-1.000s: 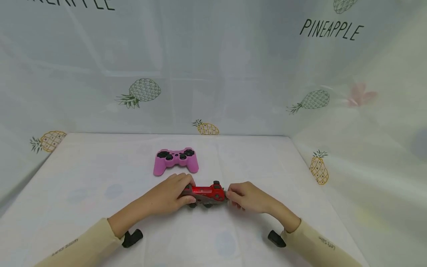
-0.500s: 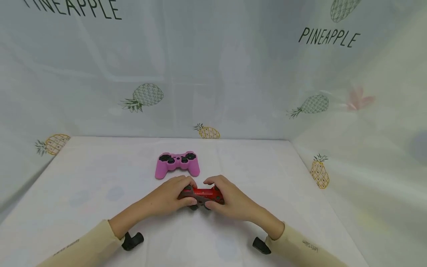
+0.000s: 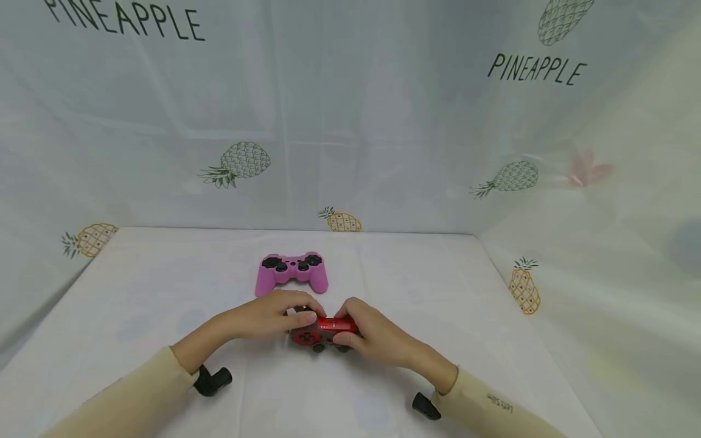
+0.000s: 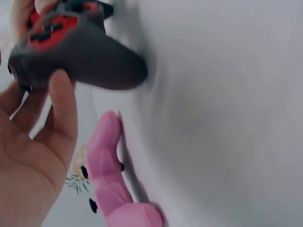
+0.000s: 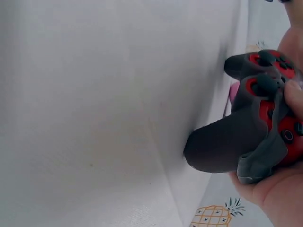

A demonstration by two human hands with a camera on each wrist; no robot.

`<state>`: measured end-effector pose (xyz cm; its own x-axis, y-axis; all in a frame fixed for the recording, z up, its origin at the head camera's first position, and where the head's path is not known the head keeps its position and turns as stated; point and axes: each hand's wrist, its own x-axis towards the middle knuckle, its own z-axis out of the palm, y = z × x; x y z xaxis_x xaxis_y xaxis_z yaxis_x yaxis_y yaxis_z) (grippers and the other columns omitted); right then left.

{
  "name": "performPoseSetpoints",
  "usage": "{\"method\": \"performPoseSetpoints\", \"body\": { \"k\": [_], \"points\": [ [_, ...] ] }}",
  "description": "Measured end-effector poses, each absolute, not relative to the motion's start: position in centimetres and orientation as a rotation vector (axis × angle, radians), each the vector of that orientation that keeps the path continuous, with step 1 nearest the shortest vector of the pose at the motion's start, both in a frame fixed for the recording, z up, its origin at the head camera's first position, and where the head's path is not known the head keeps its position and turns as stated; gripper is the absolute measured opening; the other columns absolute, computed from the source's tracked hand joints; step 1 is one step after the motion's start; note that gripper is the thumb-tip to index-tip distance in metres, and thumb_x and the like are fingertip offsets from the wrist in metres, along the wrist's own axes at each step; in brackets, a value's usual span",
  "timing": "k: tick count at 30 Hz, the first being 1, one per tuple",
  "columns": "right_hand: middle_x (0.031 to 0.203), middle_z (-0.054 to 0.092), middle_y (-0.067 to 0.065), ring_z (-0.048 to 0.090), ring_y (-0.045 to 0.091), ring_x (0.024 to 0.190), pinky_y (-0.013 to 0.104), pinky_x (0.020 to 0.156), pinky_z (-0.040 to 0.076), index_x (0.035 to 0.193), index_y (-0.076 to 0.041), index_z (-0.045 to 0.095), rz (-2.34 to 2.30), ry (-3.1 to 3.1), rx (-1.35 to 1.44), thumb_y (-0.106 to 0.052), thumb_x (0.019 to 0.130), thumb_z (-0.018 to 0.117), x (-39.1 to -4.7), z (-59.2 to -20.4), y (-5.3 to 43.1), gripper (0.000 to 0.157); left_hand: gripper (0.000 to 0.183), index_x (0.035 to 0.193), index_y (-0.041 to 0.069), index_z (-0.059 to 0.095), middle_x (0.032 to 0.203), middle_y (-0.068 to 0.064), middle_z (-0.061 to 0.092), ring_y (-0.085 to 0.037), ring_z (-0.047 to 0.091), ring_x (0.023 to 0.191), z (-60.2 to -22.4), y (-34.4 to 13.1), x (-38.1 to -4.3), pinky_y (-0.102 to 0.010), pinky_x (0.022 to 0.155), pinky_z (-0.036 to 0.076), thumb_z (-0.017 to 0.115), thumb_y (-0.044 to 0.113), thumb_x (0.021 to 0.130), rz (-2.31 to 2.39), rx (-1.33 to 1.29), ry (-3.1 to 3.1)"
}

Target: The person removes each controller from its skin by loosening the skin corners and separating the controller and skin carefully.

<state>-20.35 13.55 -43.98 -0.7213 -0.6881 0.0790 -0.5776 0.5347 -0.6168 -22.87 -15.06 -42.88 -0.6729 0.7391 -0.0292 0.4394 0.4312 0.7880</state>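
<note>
A red game controller (image 3: 323, 328) in a dark grey soft cover is tilted up between both hands, low over the white table. My right hand (image 3: 380, 334) grips its right side, the thumb on the front. At its left end, my left hand (image 3: 274, 313) holds the upper edge with thumb and fingers. In the right wrist view, a strip of the grey cover (image 5: 265, 158) hangs loose across the red face, while the cover still wraps the handles. The left handle (image 4: 109, 66) shows fully covered in the left wrist view. Several fingertips are hidden behind the controller.
A pink game controller (image 3: 292, 267) with black buttons lies just behind the hands. White cloth (image 3: 427, 274) covers the table, and a pineapple-printed curtain (image 3: 383, 109) hangs at its back and sides. A black wrist camera (image 3: 213, 380) sits by the left cuff.
My right hand has gone from pinching at the controller's right end to gripping its right side. The left thumb has moved up to the upper edge, exposing the left red face.
</note>
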Motion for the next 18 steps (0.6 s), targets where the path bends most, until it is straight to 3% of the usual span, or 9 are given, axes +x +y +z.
{"method": "performPoseSetpoints", "body": {
  "k": [6, 13, 18],
  "points": [
    [0.109, 0.061, -0.007, 0.054, 0.007, 0.09, 0.022, 0.076, 0.048, 0.118, -0.015, 0.055, -0.928, 2.512, -1.084, -0.027, 0.103, 0.072, -20.8, -44.1, 14.1, 0.026, 0.024, 0.122, 0.025, 0.073, 0.113, 0.003, 0.068, -0.023, 0.061, 0.105, -42.7, -15.1, -24.2, -0.048, 0.082, 0.057, 0.053, 0.035, 0.112, 1.144, 0.926, 2.106],
    [0.111, 0.062, -0.009, 0.057, 0.005, 0.094, 0.022, 0.079, 0.05, 0.12, -0.018, 0.055, -0.922, 2.443, -1.143, -0.031, 0.103, 0.071, -20.9, -44.0, 14.6, 0.027, 0.022, 0.124, 0.026, 0.071, 0.117, 0.004, 0.069, -0.019, 0.062, 0.107, -43.5, -15.0, -24.7, -0.043, 0.085, 0.055, 0.055, 0.034, 0.111, 1.123, 0.946, 2.015],
    [0.111, 0.062, -0.01, 0.058, 0.004, 0.096, 0.022, 0.082, 0.051, 0.121, -0.02, 0.054, -0.935, 2.408, -1.161, -0.03, 0.102, 0.071, -20.9, -43.8, 14.7, 0.028, 0.02, 0.12, 0.026, 0.072, 0.108, 0.004, 0.069, -0.015, 0.063, 0.097, -43.8, -14.9, -24.9, -0.034, 0.086, 0.053, 0.056, 0.034, 0.11, 1.113, 0.981, 2.003]
  ]
}}
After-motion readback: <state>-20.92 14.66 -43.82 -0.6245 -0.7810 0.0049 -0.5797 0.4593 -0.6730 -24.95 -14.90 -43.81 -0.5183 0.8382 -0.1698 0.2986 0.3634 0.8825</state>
